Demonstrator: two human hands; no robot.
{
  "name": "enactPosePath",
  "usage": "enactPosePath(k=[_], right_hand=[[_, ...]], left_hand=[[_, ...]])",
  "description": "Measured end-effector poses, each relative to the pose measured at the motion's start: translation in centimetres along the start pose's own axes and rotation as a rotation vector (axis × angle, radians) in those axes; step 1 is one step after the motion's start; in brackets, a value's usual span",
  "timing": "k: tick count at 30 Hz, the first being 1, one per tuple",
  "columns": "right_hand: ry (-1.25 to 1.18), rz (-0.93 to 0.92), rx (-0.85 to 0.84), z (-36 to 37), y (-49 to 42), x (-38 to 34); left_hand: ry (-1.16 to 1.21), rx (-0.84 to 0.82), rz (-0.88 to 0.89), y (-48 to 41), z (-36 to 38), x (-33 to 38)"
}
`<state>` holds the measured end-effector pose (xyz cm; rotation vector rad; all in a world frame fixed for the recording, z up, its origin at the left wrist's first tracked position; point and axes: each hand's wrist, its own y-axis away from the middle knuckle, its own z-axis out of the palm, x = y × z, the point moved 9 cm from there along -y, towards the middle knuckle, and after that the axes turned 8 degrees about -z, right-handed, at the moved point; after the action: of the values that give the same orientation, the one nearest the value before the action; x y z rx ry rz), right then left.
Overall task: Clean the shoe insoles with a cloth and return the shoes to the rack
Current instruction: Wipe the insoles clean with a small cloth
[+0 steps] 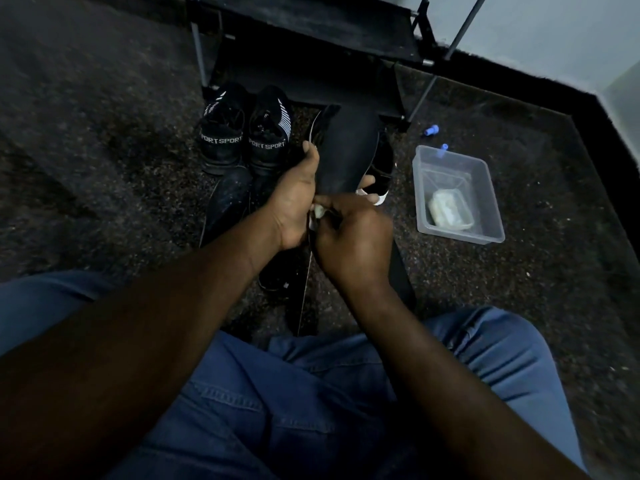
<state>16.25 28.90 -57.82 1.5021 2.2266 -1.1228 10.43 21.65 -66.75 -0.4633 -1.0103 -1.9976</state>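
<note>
Frame centre: left hand [294,199] grips flat black insole [349,150] by its edge; right hand [349,237] pinches small white cloth [318,212] against its lower end; clear plastic tub [457,168] at right.

One head cam, wide-angle, aimed fwd & steeply down; lap [311,393] nearest, rack [304,26] at top edge

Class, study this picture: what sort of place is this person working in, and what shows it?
Probably a carpeted corner of a home: a shoe rack stands by the wall, black sport shoes sit before it, and a clear plastic tub lies nearby.
</note>
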Motion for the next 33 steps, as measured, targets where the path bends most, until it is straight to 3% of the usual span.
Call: enactPosePath(k=[5,8,15,23,29,33], right_hand=[[-0.019,0.059,0.045,-0.3,-2.6,0.5],[-0.031,0.058,0.026,0.3,-1.4,0.5],[-0.010,-0.118,-0.062,0.5,4.1,-0.8],[-0.438,0.330,0.171,-2.6,2.9,4.9],[-0.296,0.370,0.194,-3.9,0.5,6.1],[-0.185,0.240,0.146,-3.1,-1.4,4.5]], left_hand=[[-0.055,-0.005,-0.067,0.2,0.1,-0.2],[0.037,-0.055,-0.035,0.1,0.2,0.5],[0.123,-0.020,0.043,0.0,-0.2,2.2],[0.042,-0.053,0.081,0.6,-0.4,2.6],[0.051,-0.158,0.045,0.9,1.0,1.7],[0.059,-0.189,0.007,0.8,1.6,1.0]])
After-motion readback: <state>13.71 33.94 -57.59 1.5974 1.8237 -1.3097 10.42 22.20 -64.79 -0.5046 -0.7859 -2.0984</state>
